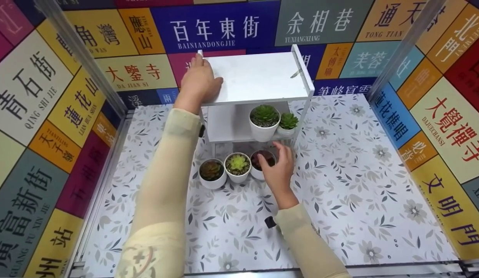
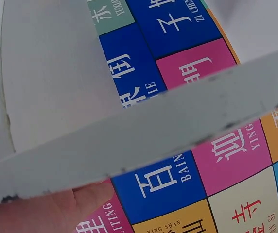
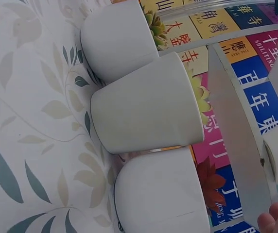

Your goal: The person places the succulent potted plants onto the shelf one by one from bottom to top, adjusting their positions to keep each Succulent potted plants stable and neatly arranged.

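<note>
My left hand (image 1: 201,79) grips the upper left side of a white two-tier shelf (image 1: 259,73), its thumb over the top board. In the left wrist view, fingers (image 2: 93,196) show behind the shelf's side rail (image 2: 178,114). With fingers and thumb spread apart, my right hand (image 1: 280,170) hovers at a white pot with a dark red succulent (image 1: 258,159), partly covering it. That pot is the rightmost of three in a row before the shelf. Beside it are a pot with a yellow-green succulent (image 1: 238,163) and one with a brownish succulent (image 1: 211,170).
On the lower tier stand a larger potted green succulent (image 1: 264,116) and a smaller potted one (image 1: 288,121), both toward the right side. Leaf-patterned covering (image 1: 340,185) lies under everything. Panels with printed characters (image 1: 216,29) enclose the back and sides.
</note>
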A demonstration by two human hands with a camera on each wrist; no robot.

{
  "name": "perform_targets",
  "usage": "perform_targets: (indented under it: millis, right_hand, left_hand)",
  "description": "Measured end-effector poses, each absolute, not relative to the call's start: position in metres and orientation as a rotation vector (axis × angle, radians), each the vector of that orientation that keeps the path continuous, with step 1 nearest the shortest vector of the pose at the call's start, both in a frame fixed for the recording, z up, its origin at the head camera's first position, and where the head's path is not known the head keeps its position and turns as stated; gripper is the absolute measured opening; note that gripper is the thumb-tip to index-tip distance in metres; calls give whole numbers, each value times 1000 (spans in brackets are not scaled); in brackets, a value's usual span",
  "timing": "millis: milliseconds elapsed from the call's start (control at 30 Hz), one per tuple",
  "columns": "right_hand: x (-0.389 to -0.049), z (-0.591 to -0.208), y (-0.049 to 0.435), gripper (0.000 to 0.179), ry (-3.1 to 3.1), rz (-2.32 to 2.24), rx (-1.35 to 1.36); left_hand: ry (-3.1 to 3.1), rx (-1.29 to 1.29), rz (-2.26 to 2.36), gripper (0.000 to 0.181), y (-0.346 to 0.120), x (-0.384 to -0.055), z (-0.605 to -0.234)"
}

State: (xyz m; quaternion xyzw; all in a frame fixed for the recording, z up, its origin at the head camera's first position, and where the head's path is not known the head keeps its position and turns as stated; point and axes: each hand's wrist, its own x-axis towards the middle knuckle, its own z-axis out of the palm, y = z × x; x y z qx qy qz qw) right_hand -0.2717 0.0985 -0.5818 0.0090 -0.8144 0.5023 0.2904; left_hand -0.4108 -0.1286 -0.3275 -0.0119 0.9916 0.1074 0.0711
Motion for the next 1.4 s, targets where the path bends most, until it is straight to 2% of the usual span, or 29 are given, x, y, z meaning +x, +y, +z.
perform_targets:
  millis: [1400]
  right_hand:
    - [-264, -614, 100, 79, -2276, 1312, 5]
  left_hand:
    - [3003, -45, 315, 84, -128, -411, -330]
